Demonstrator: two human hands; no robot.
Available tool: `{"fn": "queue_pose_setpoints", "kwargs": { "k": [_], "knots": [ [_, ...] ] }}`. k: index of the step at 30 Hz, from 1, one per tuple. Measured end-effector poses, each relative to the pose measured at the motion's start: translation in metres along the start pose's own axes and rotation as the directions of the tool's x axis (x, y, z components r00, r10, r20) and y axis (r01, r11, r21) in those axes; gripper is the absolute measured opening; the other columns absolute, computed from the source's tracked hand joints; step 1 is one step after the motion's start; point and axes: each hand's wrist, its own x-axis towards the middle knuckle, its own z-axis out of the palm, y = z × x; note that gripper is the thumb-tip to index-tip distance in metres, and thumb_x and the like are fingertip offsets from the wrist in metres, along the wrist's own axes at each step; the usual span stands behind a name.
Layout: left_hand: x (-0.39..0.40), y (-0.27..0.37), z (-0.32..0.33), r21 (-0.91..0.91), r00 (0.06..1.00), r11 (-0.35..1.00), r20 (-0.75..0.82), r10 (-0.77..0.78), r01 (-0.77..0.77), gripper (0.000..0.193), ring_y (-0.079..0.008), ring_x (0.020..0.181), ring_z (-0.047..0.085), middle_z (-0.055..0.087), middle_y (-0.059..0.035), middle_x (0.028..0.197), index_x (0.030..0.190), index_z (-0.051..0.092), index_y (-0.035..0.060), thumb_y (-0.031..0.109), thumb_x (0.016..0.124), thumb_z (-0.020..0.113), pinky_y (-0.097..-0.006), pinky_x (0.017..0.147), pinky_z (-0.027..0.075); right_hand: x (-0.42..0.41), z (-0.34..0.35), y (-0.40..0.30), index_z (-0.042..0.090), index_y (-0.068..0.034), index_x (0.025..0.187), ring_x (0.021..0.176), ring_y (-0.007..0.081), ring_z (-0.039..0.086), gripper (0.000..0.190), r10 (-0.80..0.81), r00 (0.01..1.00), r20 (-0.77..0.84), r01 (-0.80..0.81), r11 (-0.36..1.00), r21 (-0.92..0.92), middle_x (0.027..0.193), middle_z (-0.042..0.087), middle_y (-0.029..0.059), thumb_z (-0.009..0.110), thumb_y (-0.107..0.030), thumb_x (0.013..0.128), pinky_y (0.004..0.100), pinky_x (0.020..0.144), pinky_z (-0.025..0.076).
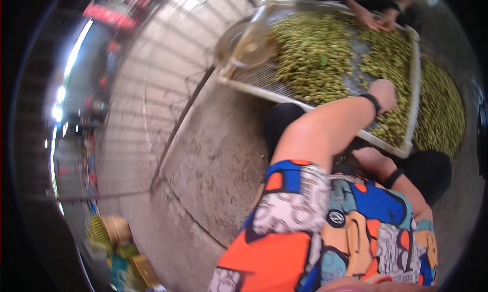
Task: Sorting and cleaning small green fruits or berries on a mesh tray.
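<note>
A white-framed mesh tray (267, 96) holds many small yellow-green fruits (312, 56), spread in two patches with bare mesh between them. My left hand (383, 94), with a black band at the wrist, reaches over the near right part of the tray among the fruits. Its fingers point away and are hidden, so a hold cannot be seen. Just outside the near edge of the tray, my right hand (371, 158) is low and curled between my knees, also banded at the wrist. Whether it holds anything is unclear. A green leaf (323, 59) lies on the larger patch.
Across the tray, another person's hands (377, 21) meet over the fruits. A round, see-through bowl (248, 44) overlaps the tray's left corner. Beyond the right edge is a round heap of greenish produce (438, 105). A metal railing (183, 120) borders the concrete floor (225, 155) on the left.
</note>
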Motion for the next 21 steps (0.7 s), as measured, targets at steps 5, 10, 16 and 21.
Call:
{"fn": "queue_pose_setpoints", "kwargs": {
  "k": [5,10,16,21],
  "knots": [
    [-0.016,-0.024,-0.074,0.022,0.992,0.994,0.066,0.110,-0.111,0.029,-0.0318,0.083,0.066,0.069,-0.0166,0.084,0.082,0.073,0.0060,0.031,0.067,0.069,-0.0421,0.074,0.053,-0.012,-0.012,-0.012,0.055,-0.003,0.095,0.083,0.0391,0.061,0.020,0.027,0.995,0.100,-0.034,0.997,0.065,0.084,0.062,0.0201,0.058,-0.012,0.078,0.0476,0.071,0.050],
    [-0.060,-0.092,-0.098,-0.036,0.986,0.997,-0.150,-0.073,0.068,0.029,-0.0294,0.095,0.063,0.067,-0.0123,0.097,0.096,0.070,0.0113,0.018,0.068,0.070,-0.0395,0.086,0.049,-0.004,-0.027,-0.019,0.058,-0.002,0.089,0.086,0.0386,0.062,0.017,0.163,0.977,0.136,-0.170,0.985,0.041,0.086,0.064,0.0205,0.060,-0.013,0.078,0.0472,0.073,0.050],
    [-0.089,-0.121,-0.055,0.126,0.995,0.990,-0.084,-0.045,0.055,0.050,-0.0360,0.131,0.036,0.046,-0.0137,0.134,0.121,0.057,0.0162,0.017,0.072,0.067,-0.0514,0.106,0.033,0.011,-0.028,-0.020,0.065,-0.001,0.086,0.086,0.0374,0.064,0.018,0.220,0.932,0.289,-0.230,0.973,0.001,0.086,0.066,0.0208,0.055,-0.013,0.078,0.0460,0.074,0.052],
    [-0.072,-0.170,-0.041,0.381,0.976,0.924,-0.184,0.113,-0.035,0.047,-0.0399,0.137,0.026,0.044,-0.0140,0.138,0.118,0.060,0.0208,0.020,0.072,0.068,-0.0617,0.109,0.019,0.026,-0.038,-0.023,0.064,0.001,0.089,0.088,0.0372,0.064,0.019,0.188,0.940,0.283,-0.217,0.973,0.073,0.088,0.065,0.0215,0.052,-0.010,0.080,0.0459,0.074,0.052]
  ]
}}
